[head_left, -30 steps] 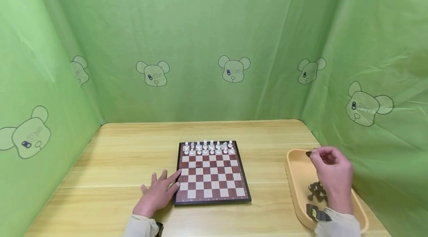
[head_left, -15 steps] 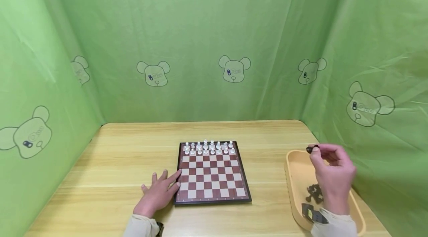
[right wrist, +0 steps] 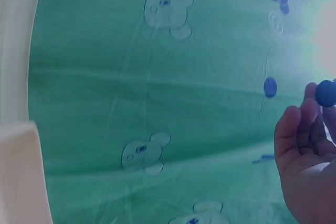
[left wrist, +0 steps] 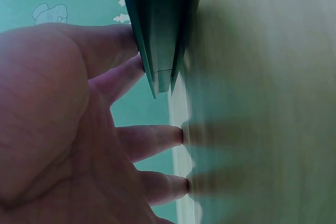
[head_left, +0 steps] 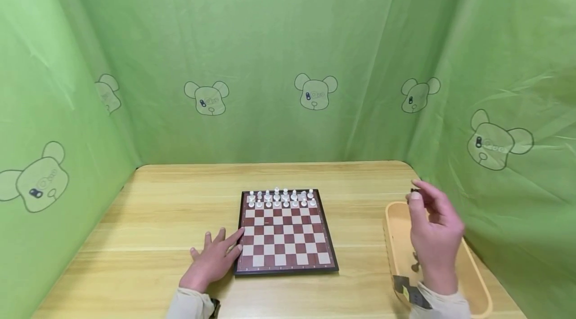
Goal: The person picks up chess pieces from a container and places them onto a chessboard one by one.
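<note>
A red-and-white chessboard (head_left: pixel 285 239) lies on the table, with white chess pieces (head_left: pixel 276 199) standing in two rows along its far side. My left hand (head_left: pixel 212 261) rests at the board's left edge with fingers spread, two of them touching the frame; in the left wrist view those fingers (left wrist: pixel 113 45) meet the board's side. Over the tray at the right, my right hand (head_left: pixel 435 236) pinches a dark chess piece between thumb and fingers. In the right wrist view the round base of that chess piece (right wrist: pixel 326 94) shows at the fingertips; the fingers partly hide it in the head view.
An orange-yellow tray (head_left: pixel 390 239) stands at the table's right side. Dark chess pieces (head_left: pixel 415 265) lie in it, mostly hidden behind the right hand and wrist. Green curtains (head_left: pixel 270 59) with bear-head prints surround the table (head_left: pixel 180 199) at the back and sides.
My right hand has moved slightly left and away from me, still pinching the dark chess piece, which has turned in the fingers. The left hand and the board have stayed put.
</note>
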Available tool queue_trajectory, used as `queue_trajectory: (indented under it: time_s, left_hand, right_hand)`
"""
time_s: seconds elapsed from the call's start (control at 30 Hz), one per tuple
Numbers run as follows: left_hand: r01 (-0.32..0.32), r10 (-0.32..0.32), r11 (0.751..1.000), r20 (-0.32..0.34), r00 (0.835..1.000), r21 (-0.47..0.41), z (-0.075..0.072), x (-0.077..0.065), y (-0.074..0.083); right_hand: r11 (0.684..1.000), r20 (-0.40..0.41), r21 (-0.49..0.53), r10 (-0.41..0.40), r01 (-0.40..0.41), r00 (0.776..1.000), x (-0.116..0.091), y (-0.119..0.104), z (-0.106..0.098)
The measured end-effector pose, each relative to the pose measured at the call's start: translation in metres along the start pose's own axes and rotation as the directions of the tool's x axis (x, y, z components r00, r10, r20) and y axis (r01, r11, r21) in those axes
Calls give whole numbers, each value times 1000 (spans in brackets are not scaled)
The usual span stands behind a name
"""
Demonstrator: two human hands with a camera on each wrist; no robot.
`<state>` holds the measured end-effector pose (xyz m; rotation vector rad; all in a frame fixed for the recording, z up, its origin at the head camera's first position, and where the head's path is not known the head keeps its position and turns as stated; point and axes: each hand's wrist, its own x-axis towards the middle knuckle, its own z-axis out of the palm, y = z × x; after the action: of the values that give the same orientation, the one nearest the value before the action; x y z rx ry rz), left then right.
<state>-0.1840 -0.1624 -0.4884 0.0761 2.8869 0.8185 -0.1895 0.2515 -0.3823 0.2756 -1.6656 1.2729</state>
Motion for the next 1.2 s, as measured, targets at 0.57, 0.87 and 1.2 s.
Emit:
queue_trajectory:
  time_s: [0.57,0.87,1.2]
  left_hand:
    - [-13,13,1000,-8,1000,-10,-1,-2,1]
    - [-7,7,1000,-2,1000,-11,-1,-2,1]
    - [-7,7,1000,-2,1000,0,-1,-1,1]
  right_hand:
    - [965,235,93,-260,244,937,-22,-4,43]
    - [957,299,200,-262,208,918,-29,-2,51]
    - [965,323,188,-236,182,916,-32,1,54]
